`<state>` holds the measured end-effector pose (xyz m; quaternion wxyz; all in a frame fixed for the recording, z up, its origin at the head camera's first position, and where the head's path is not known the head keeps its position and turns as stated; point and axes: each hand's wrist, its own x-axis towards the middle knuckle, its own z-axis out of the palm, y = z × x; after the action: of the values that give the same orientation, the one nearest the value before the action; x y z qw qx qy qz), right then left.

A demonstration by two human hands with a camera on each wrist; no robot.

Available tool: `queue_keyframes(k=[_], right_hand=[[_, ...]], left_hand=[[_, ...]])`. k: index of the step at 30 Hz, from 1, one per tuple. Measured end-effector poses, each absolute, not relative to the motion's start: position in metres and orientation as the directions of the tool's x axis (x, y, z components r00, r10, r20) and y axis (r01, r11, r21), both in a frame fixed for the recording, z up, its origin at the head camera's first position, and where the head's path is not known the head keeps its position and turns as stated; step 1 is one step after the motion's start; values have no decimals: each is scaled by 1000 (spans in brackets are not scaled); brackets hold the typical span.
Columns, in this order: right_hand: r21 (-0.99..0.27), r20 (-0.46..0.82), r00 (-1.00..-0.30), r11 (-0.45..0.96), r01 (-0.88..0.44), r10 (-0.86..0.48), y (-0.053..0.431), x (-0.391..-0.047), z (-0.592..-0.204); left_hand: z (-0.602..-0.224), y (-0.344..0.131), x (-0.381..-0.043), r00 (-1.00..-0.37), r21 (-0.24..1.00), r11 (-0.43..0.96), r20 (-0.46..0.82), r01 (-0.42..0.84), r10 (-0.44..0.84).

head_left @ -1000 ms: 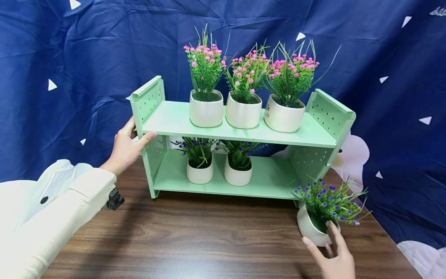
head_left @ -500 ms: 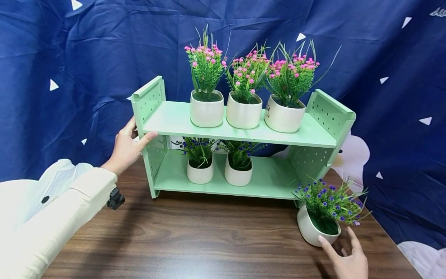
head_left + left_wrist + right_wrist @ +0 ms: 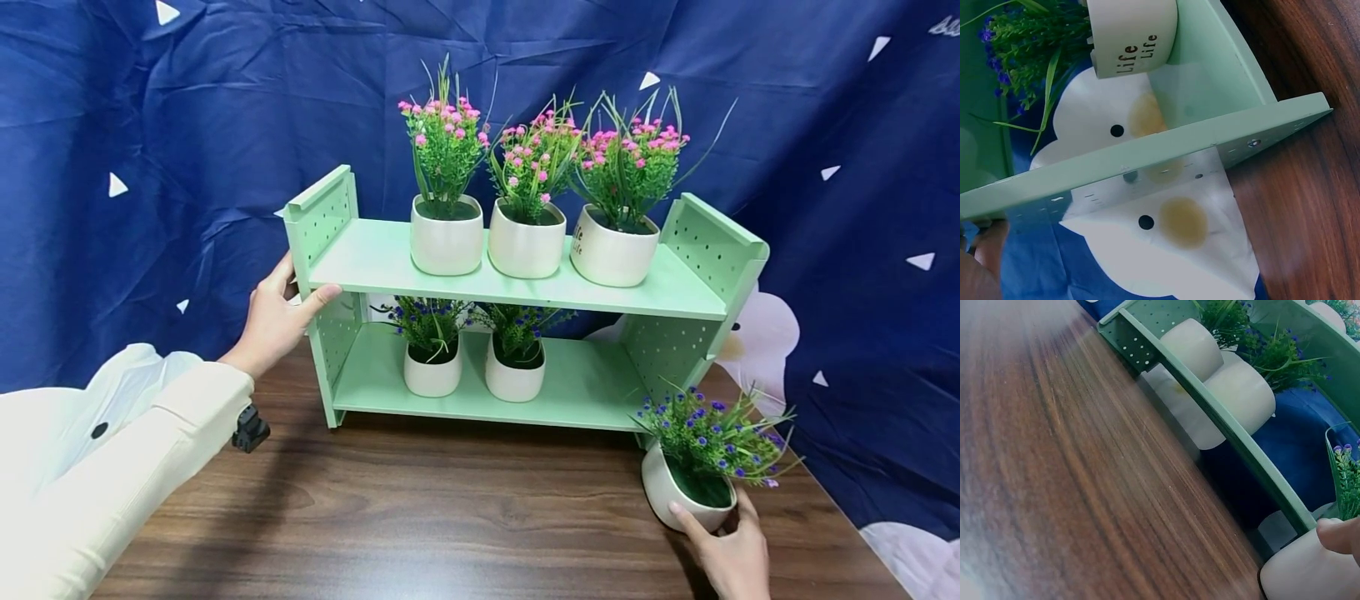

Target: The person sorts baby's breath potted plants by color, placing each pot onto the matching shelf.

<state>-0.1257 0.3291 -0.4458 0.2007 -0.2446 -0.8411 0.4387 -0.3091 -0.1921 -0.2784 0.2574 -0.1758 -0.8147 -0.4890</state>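
Note:
My left hand [image 3: 272,323] grips the left side panel of a light green two-tier shelf [image 3: 588,379], thumb over the front edge and fingers behind. In the left wrist view only a bit of that hand [image 3: 988,256] shows, below the panel. At the lower right, my right hand [image 3: 731,557] holds a white flowerpot [image 3: 671,492] with blue-purple flowers, thumb on its near side and fingers round its right. The pot tilts to the right beside the shelf's right front foot. The right wrist view shows the thumb [image 3: 1335,536] at the pot's rim.
Three white pots with pink flowers [image 3: 527,242] stand on the upper tier. Two pots with blue-purple flowers [image 3: 431,372] are on the lower tier, left of its bare right part. The shelf stands on a brown wooden table [image 3: 450,517] before a blue cloth [image 3: 225,100].
My right hand first drew back from the pot to the right, then came in again and took hold of it. My left hand stays on the shelf.

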Motion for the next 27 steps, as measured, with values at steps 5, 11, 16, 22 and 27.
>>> queue_keyframes(k=[5,11,16,22,27], right_hand=[[-886,85,-791,409,218,606,329,-128,-447],[-913,45,-783,343,220,620,328,-129,-448],[-921,21,-779,315,229,627,328,-129,-448],[-912,-24,-768,301,280,641,329,-129,-447],[-894,-6,-766,339,291,642,325,-124,-444]], left_hand=[[-280,-193,-311,-805,710,454,593,538,28],[-281,-193,-311,-810,716,457,585,529,21],[-281,-193,-312,-813,716,464,582,522,16],[-281,-193,-311,-812,708,475,584,522,23],[-281,-193,-312,-813,713,471,581,520,18]])
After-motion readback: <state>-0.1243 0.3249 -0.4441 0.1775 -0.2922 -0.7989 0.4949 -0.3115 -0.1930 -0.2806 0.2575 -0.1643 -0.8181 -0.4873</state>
